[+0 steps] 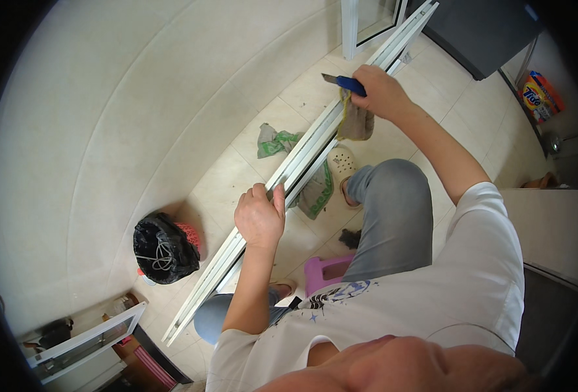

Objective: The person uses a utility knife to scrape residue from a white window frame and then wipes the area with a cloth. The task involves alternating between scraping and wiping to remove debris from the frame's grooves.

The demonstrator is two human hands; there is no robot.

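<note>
A long white-framed window or door panel (310, 142) stands edge-up before me, running diagonally from lower left to upper right. A groove runs along its upward edge. My left hand (259, 215) grips this edge near the middle, thumb on one side and fingers over the other. Farther up the panel, my right hand (379, 93) holds a blue snap-off utility knife (351, 85), its blade out and pointing left. A brownish cloth (356, 120) with yellow edging hangs from the same hand beside the panel.
A green-and-grey plastic bag or cloth (318, 193) lies on the tiles under the panel. A bin with a black liner (164, 247) stands by the wall at left. A purple plastic stool (313, 277) is near my legs. Another white-framed panel (350, 29) stands at the top.
</note>
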